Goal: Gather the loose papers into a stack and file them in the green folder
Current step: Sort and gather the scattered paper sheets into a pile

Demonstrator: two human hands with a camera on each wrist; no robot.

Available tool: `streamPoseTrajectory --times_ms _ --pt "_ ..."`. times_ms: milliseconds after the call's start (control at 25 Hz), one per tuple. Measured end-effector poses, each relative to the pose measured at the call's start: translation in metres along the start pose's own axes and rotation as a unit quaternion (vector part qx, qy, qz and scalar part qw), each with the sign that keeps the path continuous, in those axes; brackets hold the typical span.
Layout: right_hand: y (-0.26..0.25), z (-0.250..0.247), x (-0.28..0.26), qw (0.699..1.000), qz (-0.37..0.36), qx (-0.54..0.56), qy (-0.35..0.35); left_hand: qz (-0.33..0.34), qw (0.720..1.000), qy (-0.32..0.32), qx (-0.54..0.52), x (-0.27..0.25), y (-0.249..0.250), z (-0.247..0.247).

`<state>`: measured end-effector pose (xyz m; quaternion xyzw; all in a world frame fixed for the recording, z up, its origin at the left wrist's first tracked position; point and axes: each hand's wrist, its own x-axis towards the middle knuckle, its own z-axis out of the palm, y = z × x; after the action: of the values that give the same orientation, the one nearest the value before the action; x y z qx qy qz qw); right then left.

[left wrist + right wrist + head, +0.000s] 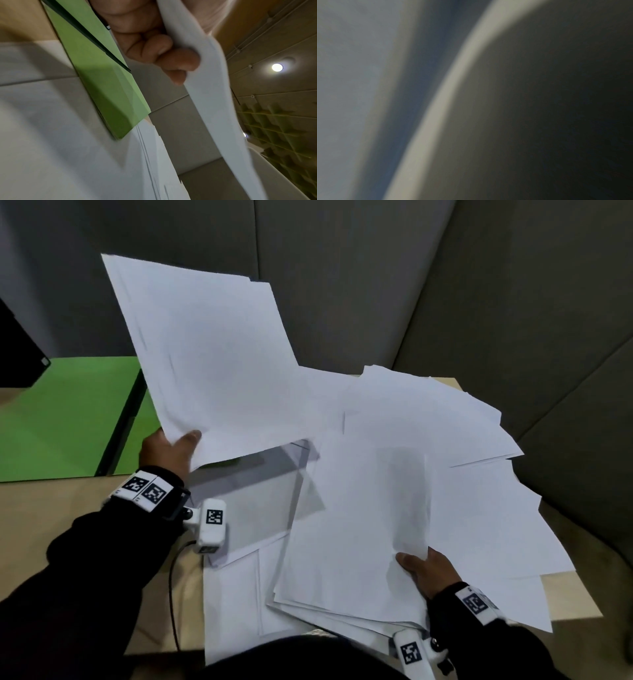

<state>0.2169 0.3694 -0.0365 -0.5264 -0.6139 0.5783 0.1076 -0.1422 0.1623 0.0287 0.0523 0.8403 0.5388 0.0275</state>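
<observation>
My left hand (171, 451) pinches the near edge of a few white sheets (209, 347) and holds them tilted up above the desk; in the left wrist view its curled fingers (163, 54) press the lifted sheets (214, 108) from below. My right hand (426, 571) grips the near edge of a fanned bundle of white papers (394, 484), thumb on top, fingers hidden beneath. More loose sheets (239, 594) lie flat under it. The green folder (68, 419) lies open at the left, its dark spine (121, 422) showing. The right wrist view is only blur.
The wooden desk (61, 508) runs to grey padded walls (376, 285) behind and at the right. A black object (17, 347) sits at the far left by the folder. A clear plastic sleeve (260, 494) lies under the lifted sheets. A black cable (173, 594) trails near my left sleeve.
</observation>
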Motion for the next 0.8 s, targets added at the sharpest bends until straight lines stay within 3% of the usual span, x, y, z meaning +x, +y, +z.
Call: streamPoseTrajectory --times_ms 120,240,440,560,800 --pt "0.002 0.000 0.001 1.000 0.016 -0.011 0.004 -0.008 0.999 -0.042 -0.008 -0.012 -0.013 -0.007" --pt "0.002 0.000 0.002 0.999 0.038 0.028 0.018 -0.033 0.990 -0.132 0.046 -0.043 -0.020 0.001" --pt "-0.006 -0.004 -0.001 0.986 0.098 0.128 0.033 -0.052 0.935 -0.315 0.154 -0.103 -0.044 0.024" --pt "-0.007 -0.002 -0.001 0.978 0.114 0.174 0.034 -0.034 0.919 -0.345 0.188 -0.125 -0.043 0.035" --pt "-0.004 0.005 0.000 0.997 0.051 0.052 0.026 -0.015 0.900 -0.379 0.215 -0.147 -0.028 0.051"
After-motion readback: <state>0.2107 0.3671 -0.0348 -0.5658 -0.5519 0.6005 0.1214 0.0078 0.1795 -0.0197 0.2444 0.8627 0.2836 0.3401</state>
